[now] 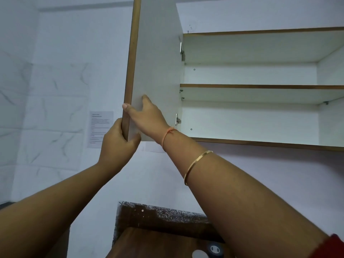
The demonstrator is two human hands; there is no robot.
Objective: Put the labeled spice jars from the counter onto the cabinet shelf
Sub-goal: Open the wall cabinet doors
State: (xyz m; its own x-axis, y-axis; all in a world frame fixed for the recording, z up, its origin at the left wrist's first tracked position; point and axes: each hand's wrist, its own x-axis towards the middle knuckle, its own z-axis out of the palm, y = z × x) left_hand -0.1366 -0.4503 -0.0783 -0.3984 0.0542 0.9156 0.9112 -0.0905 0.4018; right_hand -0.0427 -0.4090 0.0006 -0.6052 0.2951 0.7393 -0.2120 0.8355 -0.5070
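The wall cabinet [260,141] hangs open at the upper right, white inside with brown edging, and its middle shelf [260,86] and bottom board are bare. The cabinet door [158,62] stands swung out to the left. My left hand [117,144] grips the door's lower brown edge from the outside. My right hand [147,114] holds the same edge higher up, fingers flat on the white inner face and thumb over the edge. At the bottom edge, under my right arm, two round lids [206,251] show, one dark and one white; no jar labels are visible.
A dark speckled counter [167,213] and a brown wooden surface [158,243] lie below. A printed sheet of paper [100,127] is stuck on the marbled tile wall at the left. Metal hinges [181,51] sit on the cabinet's left side.
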